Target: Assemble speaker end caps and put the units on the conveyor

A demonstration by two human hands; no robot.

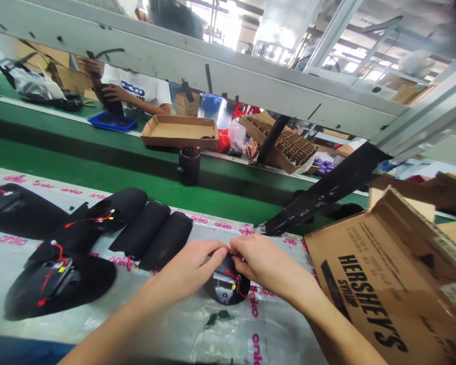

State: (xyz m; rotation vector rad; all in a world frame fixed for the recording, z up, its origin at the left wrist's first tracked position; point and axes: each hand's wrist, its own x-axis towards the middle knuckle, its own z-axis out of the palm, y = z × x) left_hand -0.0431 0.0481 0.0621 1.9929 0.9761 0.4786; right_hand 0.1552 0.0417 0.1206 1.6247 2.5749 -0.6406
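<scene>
A round black housing [225,295] lies on the plastic-covered bench between my hands, with red wires, a small yellow tag and a grey inner part showing. My left hand [197,263] is closed at its upper edge, thumb and index finger together. Opposite it, my right hand [256,258] is also closed, its fingertips meeting the left ones at the rim. Whatever small part lies between the fingertips is hidden. To the left, black shells with red wires [61,279] and black cylindrical pieces [167,241] lie on the bench.
A Hershey's syrup carton [357,284] stands open at the right. Behind the bench runs a green conveyor belt [155,175] with a black mug [189,166]. A dark slanted post [323,187] rises beyond my right hand. Across the belt, a person in a white shirt [137,94] handles a dark piece.
</scene>
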